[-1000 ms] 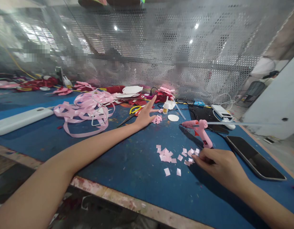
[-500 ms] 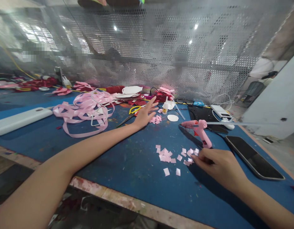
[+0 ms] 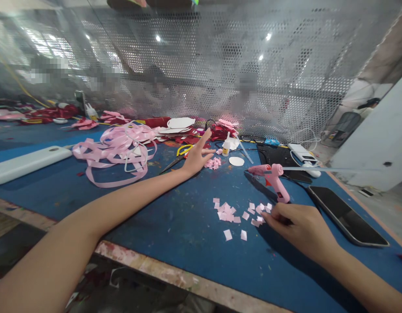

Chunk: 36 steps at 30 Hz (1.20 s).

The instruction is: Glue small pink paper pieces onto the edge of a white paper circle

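My left hand [image 3: 197,157] reaches across the blue table, its fingers apart over the near side of a small heap of folded pink pieces [image 3: 214,163]. Black-bladed scissors with yellow handles [image 3: 184,150] lie just left of that hand. My right hand [image 3: 297,221] rests low at the right, thumb and forefinger pinched at the edge of the loose pink ribbon squares [image 3: 225,211]. Whatever its fingertips hold, if anything, is too small to make out. Behind it stands a pink glue gun [image 3: 276,178] with a long clear glue stick. A white oval disc [image 3: 236,161] lies past the squares.
Loops of pink ribbon [image 3: 122,148] spread at the left beside a long white device [image 3: 31,164]. A glue bottle [image 3: 226,145] stands near the heap. At the right lies a phone [image 3: 347,215]. Red scraps and white cutouts [image 3: 180,123] line the perforated metal screen [image 3: 201,65].
The fingers of my left hand have shifted, some curling lower toward the pink heap and one staying raised. My right hand, the squares and the glue gun look unchanged.
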Motion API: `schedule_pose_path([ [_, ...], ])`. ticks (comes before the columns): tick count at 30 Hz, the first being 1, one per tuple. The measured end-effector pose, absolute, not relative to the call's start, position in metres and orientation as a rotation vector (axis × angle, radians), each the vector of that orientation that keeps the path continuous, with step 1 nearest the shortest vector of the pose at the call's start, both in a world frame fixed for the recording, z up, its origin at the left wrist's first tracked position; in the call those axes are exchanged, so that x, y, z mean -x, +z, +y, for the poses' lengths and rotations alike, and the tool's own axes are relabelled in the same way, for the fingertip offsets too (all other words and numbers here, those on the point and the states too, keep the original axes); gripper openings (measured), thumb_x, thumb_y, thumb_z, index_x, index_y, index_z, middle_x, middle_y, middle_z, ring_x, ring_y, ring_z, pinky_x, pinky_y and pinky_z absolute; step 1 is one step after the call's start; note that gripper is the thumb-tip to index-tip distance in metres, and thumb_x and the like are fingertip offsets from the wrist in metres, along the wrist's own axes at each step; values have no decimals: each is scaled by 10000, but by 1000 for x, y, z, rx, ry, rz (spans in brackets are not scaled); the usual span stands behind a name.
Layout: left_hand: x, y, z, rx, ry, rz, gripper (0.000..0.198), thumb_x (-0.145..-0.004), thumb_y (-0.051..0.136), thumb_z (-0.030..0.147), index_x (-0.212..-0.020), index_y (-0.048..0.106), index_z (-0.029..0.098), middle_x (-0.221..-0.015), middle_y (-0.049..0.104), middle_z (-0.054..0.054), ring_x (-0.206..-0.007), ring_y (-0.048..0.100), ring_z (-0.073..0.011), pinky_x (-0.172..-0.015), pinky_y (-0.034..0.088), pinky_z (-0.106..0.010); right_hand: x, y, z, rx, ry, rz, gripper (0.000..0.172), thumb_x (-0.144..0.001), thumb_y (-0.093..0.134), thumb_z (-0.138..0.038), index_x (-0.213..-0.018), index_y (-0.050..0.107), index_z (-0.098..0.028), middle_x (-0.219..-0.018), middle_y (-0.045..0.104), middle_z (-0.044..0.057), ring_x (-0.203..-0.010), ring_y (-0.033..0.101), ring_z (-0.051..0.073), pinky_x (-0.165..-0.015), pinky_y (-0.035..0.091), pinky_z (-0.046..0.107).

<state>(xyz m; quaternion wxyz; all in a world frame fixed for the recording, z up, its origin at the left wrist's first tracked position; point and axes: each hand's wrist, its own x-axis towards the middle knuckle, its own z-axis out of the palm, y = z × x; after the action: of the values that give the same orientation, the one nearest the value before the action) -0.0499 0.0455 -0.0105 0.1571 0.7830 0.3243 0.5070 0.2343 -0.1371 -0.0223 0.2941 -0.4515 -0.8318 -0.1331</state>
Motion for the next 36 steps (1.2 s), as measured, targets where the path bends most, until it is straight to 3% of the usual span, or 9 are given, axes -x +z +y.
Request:
schedule_pose_path([
  [8, 49, -10, 45, -2262, 1460, 906, 796, -815, 629, 215, -1461, 189, 365, -1457, 428, -78, -980, 681, -209, -990, 503, -434, -234, -22, -137, 1194, -337, -2210, 368, -880, 528, -352, -551, 484, -195, -439, 444, -54, -411, 387, 71, -471, 263, 237],
  [13, 50, -12, 45, -2272, 1440, 884, 855, -774, 651, 160, -1460, 186, 370, -1459, 405, -101, -823, 693, -139, -841, 584, -345, -234, -22, -137, 1202, -352, -2216, 371, -878, 523, -362, -549, 485, -196, -444, 441, -52, -413, 373, 73, -465, 256, 228],
  [17, 50, -14, 48, -2271, 1422, 856, 850, -753, 617, 108, -1452, 210, 371, -1485, 353, -100, -1012, 653, -189, -717, 607, -254, -234, -22, -137, 1188, -360, -2211, 372, -878, 520, -355, -544, 485, -196, -441, 438, -49, -412, 368, 77, -467, 255, 234],
  [21, 50, -16, 51, -2281, 1429, 803, 849, -747, 552, 52, -1446, 217, 396, -1520, 276, -65, -1228, 533, -255, -799, 606, -278, -235, -23, -137, 1206, -343, -2216, 371, -881, 519, -362, -551, 484, -197, -449, 443, -50, -418, 381, 78, -472, 259, 236],
  [28, 51, -17, 53, -2318, 1448, 771, 939, -703, 448, -42, -1455, 163, 443, -1572, 130, 10, -1359, 366, -321, -856, 602, -338, -235, -23, -138, 1196, -327, -2220, 367, -884, 523, -362, -561, 473, -196, -449, 437, -56, -416, 389, 77, -477, 263, 238],
  [33, 52, -15, 53, -2327, 1481, 771, 939, -690, 403, -78, -1440, 212, 454, -1572, 117, 69, -1439, 177, -295, -1031, 482, -421, -235, -23, -137, 1207, -346, -2224, 371, -884, 523, -362, -557, 469, -196, -449, 439, -57, -419, 385, 76, -478, 258, 237],
  [36, 51, -16, 53, -2293, 1488, 760, 919, -724, 462, -48, -1443, 197, 459, -1579, 89, 62, -1418, 235, -323, -931, 565, -387, -235, -23, -137, 1214, -338, -2224, 381, -885, 522, -365, -551, 457, -194, -447, 432, -58, -418, 380, 74, -480, 255, 239],
])
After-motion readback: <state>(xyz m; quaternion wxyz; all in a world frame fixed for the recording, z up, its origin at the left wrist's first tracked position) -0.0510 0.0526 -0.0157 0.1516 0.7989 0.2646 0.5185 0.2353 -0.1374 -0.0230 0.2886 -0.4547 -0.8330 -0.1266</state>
